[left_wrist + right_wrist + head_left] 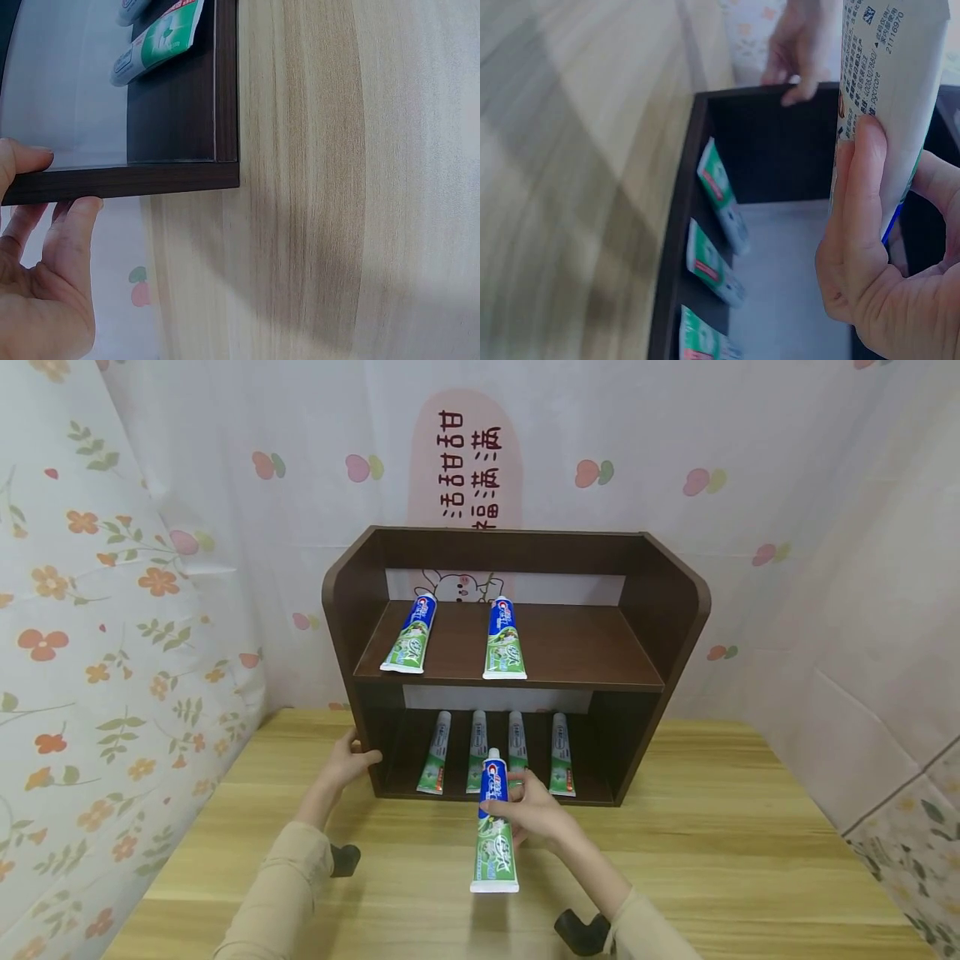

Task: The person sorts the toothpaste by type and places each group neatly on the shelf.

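My right hand (534, 810) holds a blue, green and white toothpaste tube (494, 852) in front of the shelf, cap pointing up and away. In the right wrist view, the fingers lie over the tube's white printed back (892, 67). My left hand (348, 762) grips the left side panel of the dark brown shelf (517, 683). The left wrist view shows its thumb inside the panel (150, 180) and its fingers outside. Two similar blue-green tubes, a left one (410, 635) and a middle one (505, 639), lie on the upper board.
Several grey-green toothpaste tubes (561, 756) lie side by side on the lower board, one partly behind the held tube. The shelf stands on a wooden table (712, 852). Patterned cloth (667, 435) hangs behind and at both sides.
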`<state>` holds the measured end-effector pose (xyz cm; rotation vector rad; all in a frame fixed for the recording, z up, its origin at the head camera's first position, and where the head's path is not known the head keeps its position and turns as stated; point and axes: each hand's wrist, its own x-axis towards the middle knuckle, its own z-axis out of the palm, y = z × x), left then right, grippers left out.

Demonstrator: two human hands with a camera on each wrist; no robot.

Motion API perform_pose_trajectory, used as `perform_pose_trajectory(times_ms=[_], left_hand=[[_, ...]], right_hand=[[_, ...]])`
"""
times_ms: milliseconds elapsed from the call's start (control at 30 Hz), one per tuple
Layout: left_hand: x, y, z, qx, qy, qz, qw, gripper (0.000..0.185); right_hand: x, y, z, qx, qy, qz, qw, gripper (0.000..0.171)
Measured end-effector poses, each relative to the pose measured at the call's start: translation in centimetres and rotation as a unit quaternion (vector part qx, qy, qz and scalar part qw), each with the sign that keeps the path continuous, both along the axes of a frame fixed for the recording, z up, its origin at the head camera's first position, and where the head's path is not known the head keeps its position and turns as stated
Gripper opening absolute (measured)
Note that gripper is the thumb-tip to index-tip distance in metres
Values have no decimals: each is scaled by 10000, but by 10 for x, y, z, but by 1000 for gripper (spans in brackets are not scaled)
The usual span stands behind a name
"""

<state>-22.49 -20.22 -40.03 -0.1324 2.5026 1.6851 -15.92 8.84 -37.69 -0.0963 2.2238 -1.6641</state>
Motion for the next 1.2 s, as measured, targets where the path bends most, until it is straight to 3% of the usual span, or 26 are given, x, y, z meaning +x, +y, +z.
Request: perform_pose_trajectory(times_ms=[333, 933, 1200], left_hand=[[-1, -2, -1, 9, 2, -5, 10000, 57], [-1, -2, 0, 33, 18, -54, 10000, 46], [0, -2, 0, 26, 52, -66, 10000, 51]], right_hand=[[-1, 24, 25, 117, 186, -393, 9990, 70], [14, 56, 83, -12, 825, -277, 9962, 69], [8, 64, 105, -88, 1081, -266, 9937, 70]])
